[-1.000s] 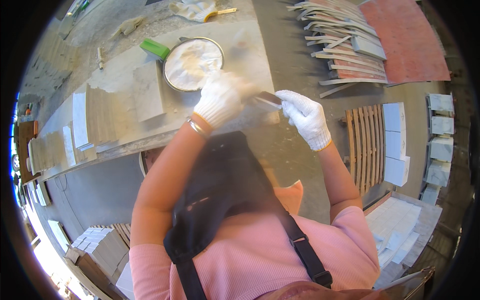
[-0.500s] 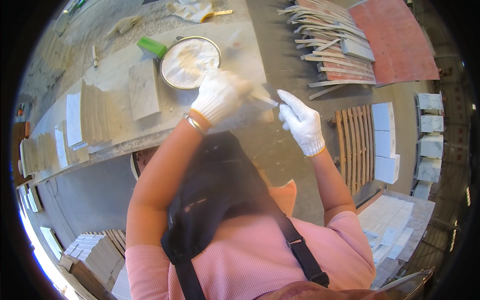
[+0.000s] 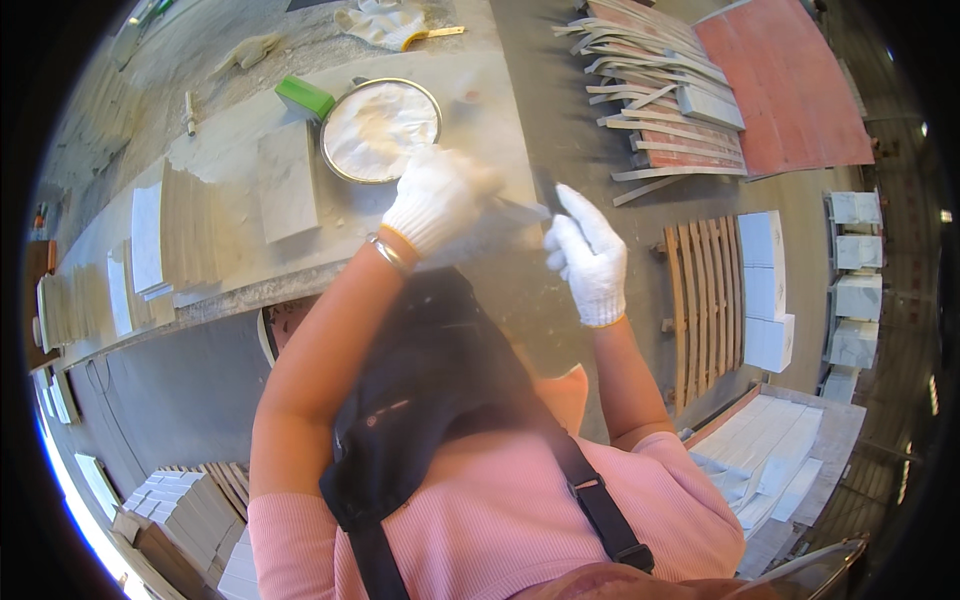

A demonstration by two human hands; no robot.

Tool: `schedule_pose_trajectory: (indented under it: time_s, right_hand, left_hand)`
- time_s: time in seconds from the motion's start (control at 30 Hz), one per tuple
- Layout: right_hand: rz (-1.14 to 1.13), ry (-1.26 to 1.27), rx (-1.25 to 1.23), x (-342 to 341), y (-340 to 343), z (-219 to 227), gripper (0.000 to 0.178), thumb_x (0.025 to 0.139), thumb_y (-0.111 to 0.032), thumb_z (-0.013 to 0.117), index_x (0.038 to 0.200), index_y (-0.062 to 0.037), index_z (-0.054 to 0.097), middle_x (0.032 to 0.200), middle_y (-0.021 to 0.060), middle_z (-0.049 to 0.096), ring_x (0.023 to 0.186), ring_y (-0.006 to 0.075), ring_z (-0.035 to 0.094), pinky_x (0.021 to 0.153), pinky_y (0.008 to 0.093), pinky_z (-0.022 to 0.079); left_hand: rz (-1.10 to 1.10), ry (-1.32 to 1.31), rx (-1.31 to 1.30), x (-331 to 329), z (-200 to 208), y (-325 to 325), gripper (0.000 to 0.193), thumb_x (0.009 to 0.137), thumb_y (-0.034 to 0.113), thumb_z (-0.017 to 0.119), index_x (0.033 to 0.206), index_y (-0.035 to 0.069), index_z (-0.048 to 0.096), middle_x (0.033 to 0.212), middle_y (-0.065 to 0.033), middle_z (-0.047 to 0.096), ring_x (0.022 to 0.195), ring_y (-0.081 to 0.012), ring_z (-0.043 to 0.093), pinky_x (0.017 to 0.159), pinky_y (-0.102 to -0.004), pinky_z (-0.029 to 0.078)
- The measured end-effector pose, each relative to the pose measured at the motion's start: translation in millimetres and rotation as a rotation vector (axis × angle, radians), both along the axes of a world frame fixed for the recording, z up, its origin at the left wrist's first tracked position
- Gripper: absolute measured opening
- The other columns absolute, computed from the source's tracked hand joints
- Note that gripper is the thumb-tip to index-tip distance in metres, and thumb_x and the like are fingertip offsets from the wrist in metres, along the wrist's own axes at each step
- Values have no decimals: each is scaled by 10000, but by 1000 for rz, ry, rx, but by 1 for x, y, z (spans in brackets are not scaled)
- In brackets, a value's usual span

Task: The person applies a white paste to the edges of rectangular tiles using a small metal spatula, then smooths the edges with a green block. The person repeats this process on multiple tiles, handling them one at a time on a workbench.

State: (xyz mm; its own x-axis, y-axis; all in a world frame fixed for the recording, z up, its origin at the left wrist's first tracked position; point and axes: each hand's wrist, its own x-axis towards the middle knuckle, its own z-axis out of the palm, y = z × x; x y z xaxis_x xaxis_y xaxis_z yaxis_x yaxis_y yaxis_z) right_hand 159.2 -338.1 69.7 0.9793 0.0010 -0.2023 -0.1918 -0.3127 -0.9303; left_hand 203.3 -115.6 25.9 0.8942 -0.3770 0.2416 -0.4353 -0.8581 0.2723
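Note:
My left hand (image 3: 432,200), in a white knitted glove, is closed on a pale flat piece (image 3: 520,209) blurred by motion, its end pointing right. My right hand (image 3: 588,252), gloved likewise, pinches a dark, thin flat tool (image 3: 549,190) like a scraper; its tip lies close to the pale piece, and I cannot tell whether they touch. Just beyond my left hand stands a round metal-rimmed pan (image 3: 334,158) of white powder or paste (image 3: 380,120). A green block (image 3: 305,97) leans by the pan's left side.
The stone-topped table (image 3: 235,125) carries a flat slab (image 3: 288,185) and upright stacks of tiles (image 3: 148,238). A glove (image 3: 385,22) lies at the far end. To the right are a heap of pale strips (image 3: 655,65), a red board (image 3: 780,85), a wooden pallet (image 3: 705,300) and white blocks (image 3: 762,285).
My right hand has shifted slightly left and turned more upright, raising the dark tool beside the pale piece. My left hand stays nearly in place, a little lower.

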Motion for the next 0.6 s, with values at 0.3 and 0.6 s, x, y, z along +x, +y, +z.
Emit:
schedule_pose_trajectory:
  time_s: [0.3, 0.6]
  right_hand:
    - [104, -104, -21, 5, -26, -4, 389, 1008, -64, 634, 1396, -72, 670, 836, 25, 693, 640, 51, 578, 560, 211, 460]
    - [141, -277, -209, 9, -4, -19, 361, 1001, -45, 647, 1359, -50, 690, 830, 30, 695, 660, 51, 596, 584, 232, 504]
  left_hand:
    - [-19, -47, 2, -2, -2, 0, 127, 840, 221, 696, 938, 211, 775, 808, -53, 710, 813, -283, 698, 714, -459, 529]
    - [-8, -29, 26, -3, -3, -1, 117, 844, 265, 715, 933, 212, 771, 831, -42, 705, 830, -272, 694, 722, -453, 501]
